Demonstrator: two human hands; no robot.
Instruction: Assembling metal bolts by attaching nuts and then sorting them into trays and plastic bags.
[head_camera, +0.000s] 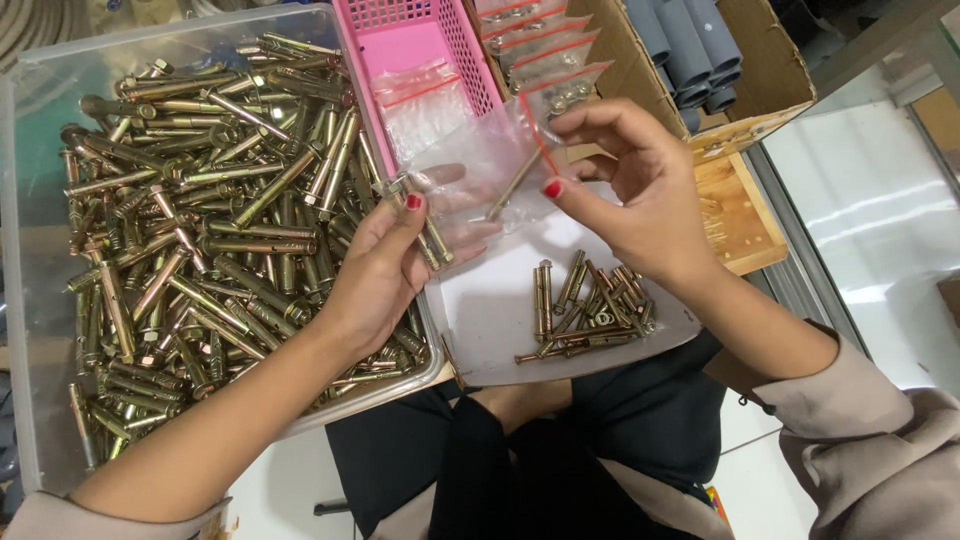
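Small clear plastic zip bag w/ red strip (490, 165), frame centre: left hand (385, 270) grips lower edge plus brass anchor bolts (432, 240); right hand (640, 190) fingers pinch mouth. Risk: bolt inside (512, 185) tilts, may slip out; thin film may tear.

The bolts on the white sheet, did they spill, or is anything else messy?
Nothing looks spilled or broken. The small pile of anchor bolts lies loose on the white sheet, and the clear bin holds a jumbled heap. The left hand and right hand hold a clear zip bag with one bolt slanting inside.
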